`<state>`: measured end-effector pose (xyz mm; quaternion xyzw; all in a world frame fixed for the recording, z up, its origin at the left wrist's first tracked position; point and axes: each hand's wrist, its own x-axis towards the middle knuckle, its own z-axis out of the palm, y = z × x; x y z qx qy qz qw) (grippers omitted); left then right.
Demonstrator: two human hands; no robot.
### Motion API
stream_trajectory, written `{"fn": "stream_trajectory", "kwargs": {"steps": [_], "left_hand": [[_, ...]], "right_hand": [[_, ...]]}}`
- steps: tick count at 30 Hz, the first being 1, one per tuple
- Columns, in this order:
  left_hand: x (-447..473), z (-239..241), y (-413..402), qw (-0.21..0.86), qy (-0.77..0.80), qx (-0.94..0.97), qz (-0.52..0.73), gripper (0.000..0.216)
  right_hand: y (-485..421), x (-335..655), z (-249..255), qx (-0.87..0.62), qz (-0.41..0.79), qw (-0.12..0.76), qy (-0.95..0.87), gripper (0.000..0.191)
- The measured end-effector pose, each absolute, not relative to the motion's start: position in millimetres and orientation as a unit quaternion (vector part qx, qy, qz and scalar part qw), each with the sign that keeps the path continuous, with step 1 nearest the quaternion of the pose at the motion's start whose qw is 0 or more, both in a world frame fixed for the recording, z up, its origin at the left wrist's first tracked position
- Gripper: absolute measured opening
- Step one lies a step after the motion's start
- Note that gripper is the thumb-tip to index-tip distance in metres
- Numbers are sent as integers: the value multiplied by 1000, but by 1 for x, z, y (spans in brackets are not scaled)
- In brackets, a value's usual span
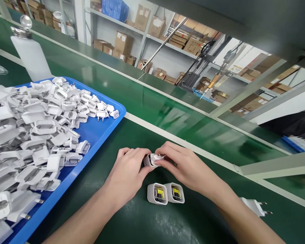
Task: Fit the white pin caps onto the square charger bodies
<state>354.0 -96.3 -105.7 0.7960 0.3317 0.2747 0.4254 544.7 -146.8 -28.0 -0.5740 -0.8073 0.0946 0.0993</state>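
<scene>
My left hand (128,173) pinches a white charger housing (147,160) between thumb and fingers above the green bench. Against its open end, my right hand (181,164) holds a white plug cover (157,157) with pins, tilted at the opening. Whether the two parts are joined, I cannot tell. Just below my hands, two more open charger housings lie side by side, the left one (150,195) and the right one (181,199). Yellow and dark parts show inside both. Beside my right forearm lies a white plug piece (254,206) with two pins, partly hidden by the arm.
To the left, a blue tray (99,137) holds a heap of white plug covers (44,127). Behind it stands a white bottle (32,56) with a metal top. A conveyor belt (152,96) runs along the back, and a metal post (277,166) rises at right.
</scene>
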Motion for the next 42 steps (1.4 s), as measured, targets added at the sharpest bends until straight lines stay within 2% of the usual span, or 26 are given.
{"fn": "stream_trajectory", "kwargs": {"steps": [6,15,19,25,29,32,35,37,42], "left_hand": [[354,-106,-95,425,331,797,273,19],[352,-107,-97,423,324,799,279,18],[352,-107,-97,416,321,802,284,15],[354,-109,-97,414,323,808,268,15],[354,-106,-96,405,324,814,263,13],[353,-105,-98,396,323,821,255,18],[351,-107,-100,392,334,819,255,36],[350,-111,-101,397,342,810,263,42],[347,-111,-104,432,328,794,275,30]], "right_hand": [[-148,548,-31,-554,108,134,-815,17],[-143,546,-35,-514,50,124,-847,17],[-142,546,-42,-504,31,152,-849,15],[-149,543,-53,-510,-20,155,-846,22],[-150,539,-58,-539,-2,154,-828,25],[-148,541,-51,-556,19,135,-820,16],[-155,558,-32,-577,44,85,-811,8],[-172,578,-15,-599,54,35,-798,11],[-227,622,35,-674,45,-65,-735,27]]}}
